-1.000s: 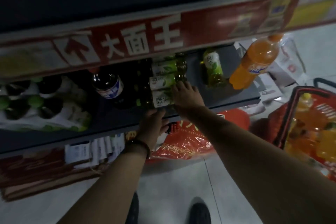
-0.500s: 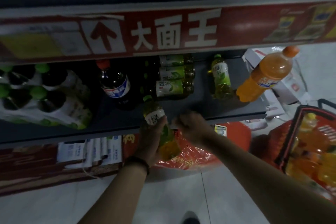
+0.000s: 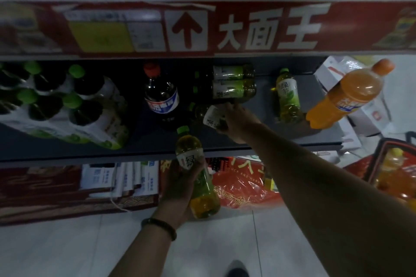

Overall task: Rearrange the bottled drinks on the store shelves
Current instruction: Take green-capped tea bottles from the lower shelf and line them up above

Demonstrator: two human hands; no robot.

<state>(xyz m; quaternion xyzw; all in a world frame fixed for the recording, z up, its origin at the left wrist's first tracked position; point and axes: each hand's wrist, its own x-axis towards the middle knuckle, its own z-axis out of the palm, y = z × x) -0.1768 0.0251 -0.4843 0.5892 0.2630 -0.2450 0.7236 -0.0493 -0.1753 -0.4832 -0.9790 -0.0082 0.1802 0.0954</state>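
Observation:
My left hand holds a green tea bottle with a green cap in front of the dark shelf's edge. On the shelf, my right hand grips a second green tea bottle that lies on its side. Just behind it lie two more green tea bottles, stacked. Another green tea bottle stands to the right, and a big orange soda bottle stands at the shelf's right end. A dark cola bottle with a red cap stands left of my right hand.
A shrink-wrapped pack of green-capped bottles fills the shelf's left part. A red price strip runs along the shelf above. A red basket with orange drinks sits on the floor at right. Red bags and paper packs lie under the shelf.
My left hand has drawn its green tea bottle back off the shelf and lower. My right hand has reached forward from the shelf edge and taken hold of the lying bottle.

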